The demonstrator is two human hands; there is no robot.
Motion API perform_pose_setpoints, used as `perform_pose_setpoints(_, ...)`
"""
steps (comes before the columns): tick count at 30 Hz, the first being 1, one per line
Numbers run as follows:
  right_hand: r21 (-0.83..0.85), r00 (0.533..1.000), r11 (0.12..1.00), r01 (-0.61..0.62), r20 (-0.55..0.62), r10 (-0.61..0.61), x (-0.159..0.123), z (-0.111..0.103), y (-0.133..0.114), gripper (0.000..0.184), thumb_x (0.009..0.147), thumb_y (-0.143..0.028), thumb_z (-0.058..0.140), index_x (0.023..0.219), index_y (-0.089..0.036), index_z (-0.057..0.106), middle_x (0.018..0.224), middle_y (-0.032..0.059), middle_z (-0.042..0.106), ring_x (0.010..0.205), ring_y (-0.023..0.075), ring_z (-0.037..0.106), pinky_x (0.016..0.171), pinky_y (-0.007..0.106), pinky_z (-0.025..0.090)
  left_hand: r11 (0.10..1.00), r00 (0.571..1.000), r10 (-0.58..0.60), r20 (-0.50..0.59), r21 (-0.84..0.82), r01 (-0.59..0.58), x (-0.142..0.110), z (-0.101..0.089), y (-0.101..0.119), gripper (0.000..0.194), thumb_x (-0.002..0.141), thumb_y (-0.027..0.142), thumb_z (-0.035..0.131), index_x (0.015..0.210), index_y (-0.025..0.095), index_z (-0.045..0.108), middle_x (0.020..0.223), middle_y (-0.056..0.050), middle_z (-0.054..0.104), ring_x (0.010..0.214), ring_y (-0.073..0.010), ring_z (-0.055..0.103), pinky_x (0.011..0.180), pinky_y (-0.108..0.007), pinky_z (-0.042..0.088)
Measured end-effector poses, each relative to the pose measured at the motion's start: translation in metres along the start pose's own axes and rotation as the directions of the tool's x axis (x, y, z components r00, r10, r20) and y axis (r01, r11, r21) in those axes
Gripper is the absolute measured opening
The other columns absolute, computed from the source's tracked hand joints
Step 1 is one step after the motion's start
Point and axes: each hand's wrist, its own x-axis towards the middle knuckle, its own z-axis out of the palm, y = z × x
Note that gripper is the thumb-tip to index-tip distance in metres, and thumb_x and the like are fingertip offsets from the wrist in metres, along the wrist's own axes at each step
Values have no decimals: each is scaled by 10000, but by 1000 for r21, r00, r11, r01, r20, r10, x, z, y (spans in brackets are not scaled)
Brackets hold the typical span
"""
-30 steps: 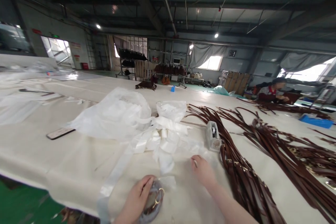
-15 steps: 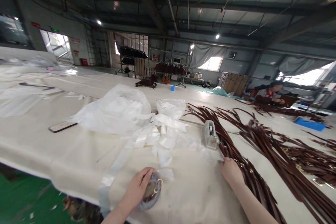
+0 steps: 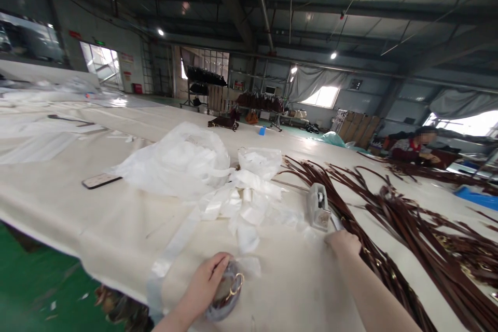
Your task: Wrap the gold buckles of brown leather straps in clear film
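Note:
My left hand (image 3: 204, 285) lies near the table's front edge, fingers curved over a coiled brown strap with a gold ring (image 3: 227, 293) wrapped in clear plastic. My right hand (image 3: 342, 243) is further right, closed at the near end of a long pile of brown leather straps (image 3: 404, 228), just in front of a small clear tape dispenser (image 3: 319, 206). What its fingers hold is hidden.
A heap of white plastic bags and strips (image 3: 218, 181) lies mid-table on the cream table cover (image 3: 97, 218). A phone (image 3: 101, 180) lies at the left. Another person (image 3: 416, 146) works at the far right. Racks with bags (image 3: 257, 101) stand behind; green floor (image 3: 35, 290) is lower left.
My right hand has moved right from the plastic strips to the near end of the strap pile by the tape dispenser. My left hand has stayed on the wrapped strap.

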Motion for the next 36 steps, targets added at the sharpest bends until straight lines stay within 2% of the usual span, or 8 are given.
perform_pose_setpoints(6, -44, 983, 983, 180, 32, -178, -9, -25, 13, 247, 924, -339, 606, 1043, -126, 646, 1073, 78, 672, 968, 207, 649, 858, 416, 538, 1000, 1000, -2, -7, -9, 2, -2, -2, 7, 424, 920, 523, 365, 977, 219, 655, 906, -23, 709, 893, -206, 639, 832, -277, 477)
perform_pose_setpoints(11, -30, 954, 954, 298, 23, -298, -56, -27, 17, 199, 920, -298, 610, 963, -114, 673, 1011, 82, 705, 962, 210, 664, 889, 423, 517, 999, 1000, 1, -2, -37, -2, -3, -2, 6, 416, 924, 517, 373, 1000, 217, 651, 933, -21, 703, 904, -199, 640, 841, -270, 491)
perform_pose_setpoints(15, 35, 938, 937, 346, -23, -346, -87, -29, 18, 169, 871, -230, 624, 834, -88, 709, 942, 178, 728, 973, 289, 685, 867, 407, 497, 997, 1000, -16, 8, -73, 17, -3, -1, 3, 435, 924, 543, 369, 1022, 224, 648, 921, -22, 692, 871, -197, 638, 800, -268, 513)
perform_pose_setpoints(21, 251, 980, 952, 176, -137, -145, -38, -55, -3, 646, 875, -559, 521, 1174, 9, 588, 1094, 264, 679, 1024, 329, 670, 842, 383, 514, 995, 1000, -22, 3, -100, 22, -3, -1, 4, 440, 904, 558, 390, 1003, 220, 652, 911, -29, 690, 858, -207, 637, 775, -276, 518)
perform_pose_setpoints(25, 402, 993, 913, 60, -118, -13, -10, -57, -31, 568, 904, -570, 494, 1178, -82, 590, 1091, 160, 701, 961, 233, 688, 820, 355, 534, 998, 1000, -14, 0, -60, 14, 0, -2, 7, 443, 913, 545, 374, 968, 207, 655, 836, -30, 688, 827, -208, 630, 782, -288, 493)
perform_pose_setpoints(27, 449, 992, 894, 13, -119, 46, -10, -54, -42, 526, 912, -544, 501, 1184, -101, 585, 1085, 143, 700, 950, 231, 685, 834, 397, 531, 998, 1000, -10, -1, -55, 10, 2, -2, 9, 446, 918, 541, 365, 949, 198, 650, 827, -33, 687, 830, -212, 627, 777, -291, 482)
perform_pose_setpoints(32, 527, 983, 850, -18, -145, 110, -31, -54, -53, 556, 835, -499, 534, 1141, -44, 628, 1024, 255, 706, 968, 358, 685, 774, 418, 527, 998, 999, 35, -33, -51, -37, 3, -1, 11, 426, 933, 516, 359, 933, 192, 636, 846, -32, 686, 832, -200, 622, 775, -284, 454)
perform_pose_setpoints(36, 559, 975, 829, -32, -165, 149, -66, -50, -60, 513, 815, -506, 505, 1113, -115, 652, 1011, 229, 723, 956, 363, 690, 766, 419, 523, 998, 999, 35, -26, -53, -36, 3, -1, 10, 424, 927, 520, 372, 943, 196, 645, 843, -27, 684, 817, -199, 622, 762, -285, 456)
